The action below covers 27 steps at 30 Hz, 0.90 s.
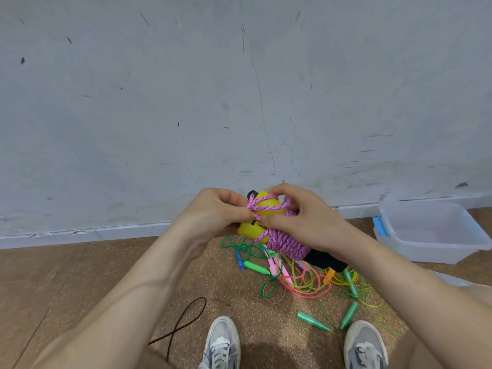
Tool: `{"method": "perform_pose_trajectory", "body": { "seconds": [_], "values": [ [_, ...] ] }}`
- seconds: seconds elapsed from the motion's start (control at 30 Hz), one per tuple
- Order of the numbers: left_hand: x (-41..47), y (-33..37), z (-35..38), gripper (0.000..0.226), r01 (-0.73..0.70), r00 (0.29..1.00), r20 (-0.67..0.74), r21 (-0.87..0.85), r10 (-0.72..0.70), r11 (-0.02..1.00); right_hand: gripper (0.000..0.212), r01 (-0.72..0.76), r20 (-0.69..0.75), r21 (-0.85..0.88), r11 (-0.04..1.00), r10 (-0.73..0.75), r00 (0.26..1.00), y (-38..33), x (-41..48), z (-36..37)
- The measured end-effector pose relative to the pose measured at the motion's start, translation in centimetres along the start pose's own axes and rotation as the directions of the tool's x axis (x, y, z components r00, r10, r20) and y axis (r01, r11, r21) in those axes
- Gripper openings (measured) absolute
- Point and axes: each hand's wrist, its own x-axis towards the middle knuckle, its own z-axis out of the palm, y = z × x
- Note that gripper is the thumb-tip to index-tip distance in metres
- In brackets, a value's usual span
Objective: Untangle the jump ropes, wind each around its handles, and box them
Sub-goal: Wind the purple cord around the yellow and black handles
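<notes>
Left hand point(215, 211) and right hand point(300, 217) raised together, both grips pinching pink rope point(285, 241) wound round yellow handles point(266, 206)

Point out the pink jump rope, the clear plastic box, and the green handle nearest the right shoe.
pink jump rope point(286, 242): head view, on the coils wound around the handles.
clear plastic box point(415, 250): head view, on its near wall.
green handle point(349, 315): head view, on the middle of its shaft.
</notes>
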Motion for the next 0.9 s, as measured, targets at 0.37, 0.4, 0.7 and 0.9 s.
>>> {"method": "perform_pose_trajectory", "body": {
  "seconds": [0.37, 0.4, 0.7, 0.9],
  "values": [
    [-0.3, -0.3, 3.1, 0.02, -0.226, 0.925, -0.323, -0.036, 0.202, 0.974, 0.037, -0.034, -0.124, -0.248, 0.968, 0.003, 0.992, -0.8, -0.2, 1.6],
    [-0.3, -0.3, 3.0, 0.023, -0.227, 0.927, -0.314, -0.039, 0.203, 0.973, 0.037, -0.033, -0.113, -0.234, 0.972, 0.006, 0.994, -0.9, -0.2, 1.6],
    [-0.9, 1.1, -0.4, 0.017, -0.008, 0.996, 0.073, -0.47, 0.048, 0.883, 0.048, -0.089, -0.112, 0.086, 0.992, 0.099, 0.989, -1.6, 0.1, -0.5],
    [-1.3, 0.4, 0.7, 0.031, -0.082, 0.986, 0.089, -0.48, 0.142, 0.873, 0.022, -0.222, 0.146, 0.464, 0.858, 0.173, 0.974, -2.2, -0.5, -1.5]
  ]
}}
